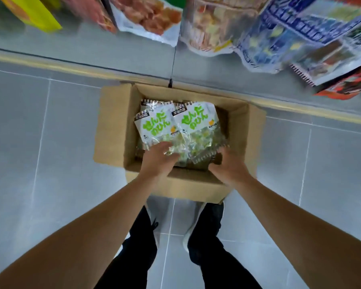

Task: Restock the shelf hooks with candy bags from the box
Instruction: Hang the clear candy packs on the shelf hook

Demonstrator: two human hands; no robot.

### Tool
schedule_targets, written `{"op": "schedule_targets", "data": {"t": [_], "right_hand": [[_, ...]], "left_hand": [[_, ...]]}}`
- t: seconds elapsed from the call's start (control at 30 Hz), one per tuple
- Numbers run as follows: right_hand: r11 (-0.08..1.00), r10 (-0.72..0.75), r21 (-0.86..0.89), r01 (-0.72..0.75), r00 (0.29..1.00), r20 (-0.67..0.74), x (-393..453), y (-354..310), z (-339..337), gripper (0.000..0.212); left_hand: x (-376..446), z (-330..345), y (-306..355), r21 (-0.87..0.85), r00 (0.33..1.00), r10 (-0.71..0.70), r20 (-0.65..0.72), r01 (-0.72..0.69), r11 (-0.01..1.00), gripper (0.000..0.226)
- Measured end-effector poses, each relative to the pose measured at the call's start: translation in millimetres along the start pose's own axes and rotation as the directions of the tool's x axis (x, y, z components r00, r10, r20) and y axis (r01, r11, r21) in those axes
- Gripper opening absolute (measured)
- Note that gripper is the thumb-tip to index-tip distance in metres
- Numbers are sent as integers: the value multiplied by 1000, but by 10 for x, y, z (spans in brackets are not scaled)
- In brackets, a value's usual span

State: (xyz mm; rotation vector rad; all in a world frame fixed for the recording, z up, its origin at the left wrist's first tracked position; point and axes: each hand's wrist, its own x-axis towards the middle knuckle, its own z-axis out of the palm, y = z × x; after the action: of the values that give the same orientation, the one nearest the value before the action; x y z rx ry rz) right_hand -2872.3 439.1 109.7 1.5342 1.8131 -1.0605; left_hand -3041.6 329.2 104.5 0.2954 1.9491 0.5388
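An open cardboard box stands on the grey tiled floor below me, against the base of the shelf. Inside lie several candy bags with white tops, green lettering and clear bottoms showing green-yellow sweets. My left hand grips the lower end of the left candy bag. My right hand holds the lower right corner of the right candy bag. Both bags are tilted up towards me. More bags lie hidden underneath.
Hanging snack bags fill the top of the view: yellow ones at left, a white one in the middle, blue ones and a red one at right. My two shoes stand just behind the box.
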Motion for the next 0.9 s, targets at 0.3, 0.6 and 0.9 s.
{"op": "schedule_targets", "data": {"t": [0.3,0.6,0.9], "right_hand": [[980,33,199,-12,994,-105,1610,317,306,79],[873,151,481,-75,981,-120,2135,398,494,55],[721,153,687,-88,988,-35,1021,472,200,45]], "left_hand": [[1304,758,-293,-42,999,-41,28,42,998,49],[1824,1070,-324,-232,987,-149,65,160,959,13],[941,698,-102,-415,974,-155,164,211,885,17]]}}
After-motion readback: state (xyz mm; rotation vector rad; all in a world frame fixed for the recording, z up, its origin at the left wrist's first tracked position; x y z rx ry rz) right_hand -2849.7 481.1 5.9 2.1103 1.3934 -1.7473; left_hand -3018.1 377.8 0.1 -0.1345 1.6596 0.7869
